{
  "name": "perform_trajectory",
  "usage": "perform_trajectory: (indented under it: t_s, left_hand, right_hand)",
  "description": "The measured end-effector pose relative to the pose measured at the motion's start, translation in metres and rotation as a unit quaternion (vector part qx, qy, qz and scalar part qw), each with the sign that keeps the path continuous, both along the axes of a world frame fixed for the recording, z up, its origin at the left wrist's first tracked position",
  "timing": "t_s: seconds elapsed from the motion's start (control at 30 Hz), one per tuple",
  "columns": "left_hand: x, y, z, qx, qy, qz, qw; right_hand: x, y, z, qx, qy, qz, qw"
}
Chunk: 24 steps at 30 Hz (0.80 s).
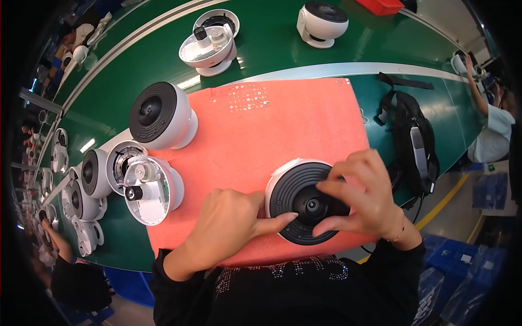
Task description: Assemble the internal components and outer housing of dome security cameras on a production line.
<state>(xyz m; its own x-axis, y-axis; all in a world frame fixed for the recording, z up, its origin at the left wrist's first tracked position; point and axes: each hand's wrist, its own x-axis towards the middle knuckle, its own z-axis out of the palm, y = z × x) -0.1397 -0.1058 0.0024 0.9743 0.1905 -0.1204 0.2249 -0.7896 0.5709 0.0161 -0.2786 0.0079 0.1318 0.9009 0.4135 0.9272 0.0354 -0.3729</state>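
From the head view, a salmon-pink foam mat [272,130] is seen laid across a green conveyor belt [272,43], with a yellow floor line beyond the mat's right corner. On the near part of the mat a round white unit with a black ribbed grille [293,202] is lain face-up. The left hand [231,225] is loosely curled, one fingertip pressed on the grille's left rim; the right hand [367,198] is closed over the grille's centre (its hub largely hidden). Left of the mat, an open white housing [149,190] and a finished unit [160,115] are set. A black strap bundle [413,146] is lain right of the mat. Other workers are cut off at the edges.
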Motion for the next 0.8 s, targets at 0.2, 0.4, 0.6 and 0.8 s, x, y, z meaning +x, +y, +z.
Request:
perform_trajectory:
  t_s: [0.2,0.4,0.6,0.8]
  left_hand:
    - [-0.002,-0.001,-0.002,0.014,-0.02,-0.007,1.0]
    - [-0.002,0.0,-0.005,0.022,-0.027,-0.008,0.999]
    - [-0.003,0.001,-0.004,0.038,-0.029,-0.015,0.999]
    - [-0.001,0.002,-0.005,0.104,-0.043,-0.014,0.994]
  right_hand:
    - [0.0,-0.001,0.005,-0.082,0.071,0.14,0.984]
    - [-0.005,0.004,0.006,-0.08,0.117,0.14,0.98]
    - [-0.014,0.001,0.0,-0.052,0.12,0.093,0.987]
    - [-0.003,-0.007,-0.003,-0.039,0.199,0.004,0.979]
